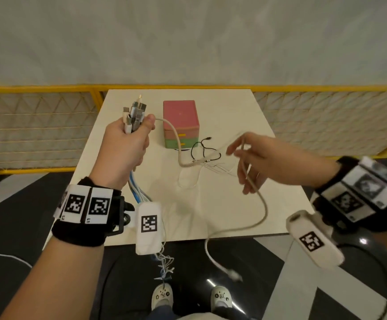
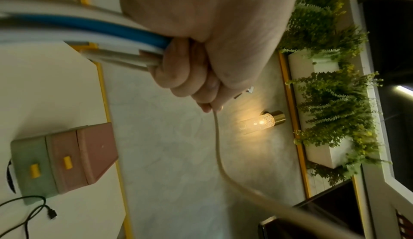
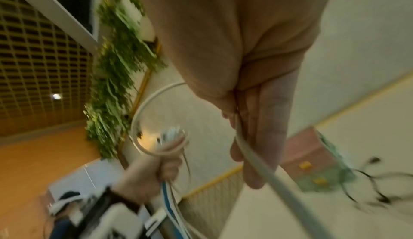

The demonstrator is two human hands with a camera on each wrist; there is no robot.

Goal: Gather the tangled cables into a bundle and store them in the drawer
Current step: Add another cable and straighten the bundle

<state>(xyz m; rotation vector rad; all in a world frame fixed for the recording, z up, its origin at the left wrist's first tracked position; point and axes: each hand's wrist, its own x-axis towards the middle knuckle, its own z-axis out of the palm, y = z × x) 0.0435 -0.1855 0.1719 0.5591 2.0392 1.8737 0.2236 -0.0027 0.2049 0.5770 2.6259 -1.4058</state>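
Cables in white, blue and grey stand bundled in the fisted left hand at ten o'clock over the white table, while the right hand, fingers nearly straight at three o'clock, pinches a beige cord under its thumb.

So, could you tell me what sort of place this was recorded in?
Probably an indoor staged workstation in a lobby or showroom, not a home: a small white table backed by a yellow-framed mesh barrier, wall planters of greenery, and a decorative wall lamp.

Even, soft head-view light; dim, warm wrist views, motion-blurred right one, glowing wall lamp.
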